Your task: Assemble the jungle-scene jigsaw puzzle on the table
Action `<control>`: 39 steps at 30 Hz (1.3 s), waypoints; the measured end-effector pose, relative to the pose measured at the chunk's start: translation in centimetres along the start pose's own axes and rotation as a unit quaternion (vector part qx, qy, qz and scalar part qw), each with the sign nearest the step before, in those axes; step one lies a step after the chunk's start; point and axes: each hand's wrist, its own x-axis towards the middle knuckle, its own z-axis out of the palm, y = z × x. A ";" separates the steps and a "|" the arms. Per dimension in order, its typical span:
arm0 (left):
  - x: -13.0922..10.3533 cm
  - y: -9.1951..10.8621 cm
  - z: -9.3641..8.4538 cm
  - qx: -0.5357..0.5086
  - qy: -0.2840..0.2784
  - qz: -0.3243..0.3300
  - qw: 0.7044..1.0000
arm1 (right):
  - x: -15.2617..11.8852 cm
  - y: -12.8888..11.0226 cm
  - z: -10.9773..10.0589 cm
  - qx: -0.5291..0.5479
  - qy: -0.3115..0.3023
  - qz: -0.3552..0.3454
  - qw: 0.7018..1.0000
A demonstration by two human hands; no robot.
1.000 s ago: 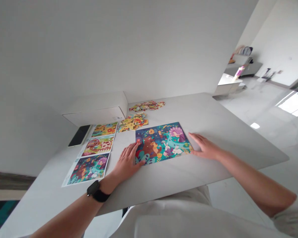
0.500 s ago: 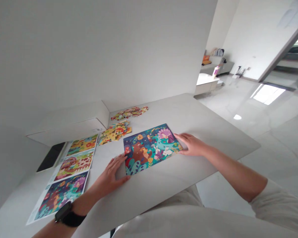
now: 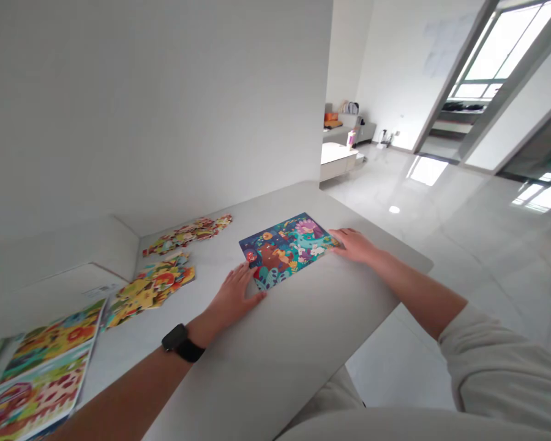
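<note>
An assembled jigsaw puzzle with a dark forest scene of a bear, white rabbits and a purple peacock lies flat on the white table. My left hand holds its left edge, fingertips at the side and thumb by the near corner; a black watch is on that wrist. On the opposite edge my right hand holds the puzzle, with its fingers along the side. Both palms are low over the tabletop, and the puzzle is held between them.
Two heaps of loose puzzle pieces, a yellow one and a red one, lie to the left. Printed picture sheets and a white box are at far left. A wall borders the table's back.
The puzzle has slid right across the table, away from the heaps, with both hands at its edges. The view has turned right, so the sheets are partly out of frame.
</note>
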 end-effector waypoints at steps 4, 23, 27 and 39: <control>4.7 -0.6 0.2 0.008 0.002 -0.020 1.000 | 3.1 1.3 0.3 -0.021 -0.002 0.020 1.000; 17.0 -5.6 1.1 -0.042 0.103 -0.046 0.993 | 16.4 4.9 2.4 -0.017 0.017 0.071 0.997; 17.0 -5.2 1.3 -0.040 0.099 -0.063 0.992 | 16.9 5.1 2.7 0.008 0.030 0.080 0.996; 15.8 -4.2 0.4 -0.066 0.086 -0.034 0.994 | 14.8 2.8 2.8 0.005 0.007 0.125 0.992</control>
